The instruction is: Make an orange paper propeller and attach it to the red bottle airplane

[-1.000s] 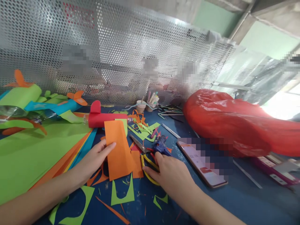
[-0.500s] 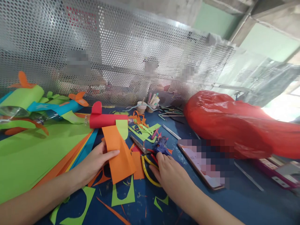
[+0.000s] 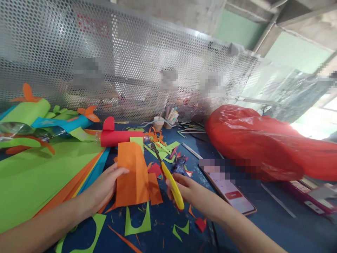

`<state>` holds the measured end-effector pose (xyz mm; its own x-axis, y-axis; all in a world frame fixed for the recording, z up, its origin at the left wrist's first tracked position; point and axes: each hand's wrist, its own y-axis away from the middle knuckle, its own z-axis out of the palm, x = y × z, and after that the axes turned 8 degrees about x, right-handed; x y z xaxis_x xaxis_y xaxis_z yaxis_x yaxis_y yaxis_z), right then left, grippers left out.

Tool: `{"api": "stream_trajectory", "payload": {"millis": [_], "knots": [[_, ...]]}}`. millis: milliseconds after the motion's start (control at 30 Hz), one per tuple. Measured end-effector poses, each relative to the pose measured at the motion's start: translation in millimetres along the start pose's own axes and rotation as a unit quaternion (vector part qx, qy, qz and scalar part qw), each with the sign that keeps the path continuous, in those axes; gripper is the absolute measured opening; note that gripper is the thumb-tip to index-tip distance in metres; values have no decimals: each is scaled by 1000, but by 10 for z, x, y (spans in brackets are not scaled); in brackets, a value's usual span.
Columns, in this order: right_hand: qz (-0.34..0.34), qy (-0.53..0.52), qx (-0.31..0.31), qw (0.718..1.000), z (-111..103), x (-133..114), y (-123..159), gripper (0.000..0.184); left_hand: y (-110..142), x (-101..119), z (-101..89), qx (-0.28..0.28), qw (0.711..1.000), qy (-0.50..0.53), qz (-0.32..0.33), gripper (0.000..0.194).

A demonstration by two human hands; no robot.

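Right hand (image 3: 188,192) has now lifted the yellow-handled scissors (image 3: 168,175) off the desk (image 3: 263,225), gripping them (blades toward the far edge), beside the orange paper (image 3: 130,175) pinched upright by the left hand (image 3: 104,188): cutting looks imminent.

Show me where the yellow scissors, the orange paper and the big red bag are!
yellow-handled metal scissors (image 3: 172,188): head view, on the yellow handle.
folded orange paper sheet (image 3: 130,174): head view, middle of the sheet.
big red plastic bag (image 3: 252,140): head view, on its bulging middle.
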<state>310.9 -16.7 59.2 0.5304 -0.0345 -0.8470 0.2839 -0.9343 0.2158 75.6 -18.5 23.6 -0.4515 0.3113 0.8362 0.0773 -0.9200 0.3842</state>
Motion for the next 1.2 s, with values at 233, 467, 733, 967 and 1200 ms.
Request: {"api": "stream_trajectory", "payload": {"millis": [233,467,733,967,1200], "knots": [[-71,-217,0,974,164,-58,86,25,-21,29,6,-107,993,-2,42,34],[-153,-199,-10,968,223,-17,145,51,-18,165,-23,-115,989,23,90,27],[-159,-230,142,950,324,33,1,45,194,102,37,-239,970,-33,-26,29],[-184,-148,238,942,315,90,-59,35,315,86,89,-263,953,-146,36,27],[-224,-123,276,927,305,133,-116,27,178,-23,45,-231,957,-175,8,35]]}}
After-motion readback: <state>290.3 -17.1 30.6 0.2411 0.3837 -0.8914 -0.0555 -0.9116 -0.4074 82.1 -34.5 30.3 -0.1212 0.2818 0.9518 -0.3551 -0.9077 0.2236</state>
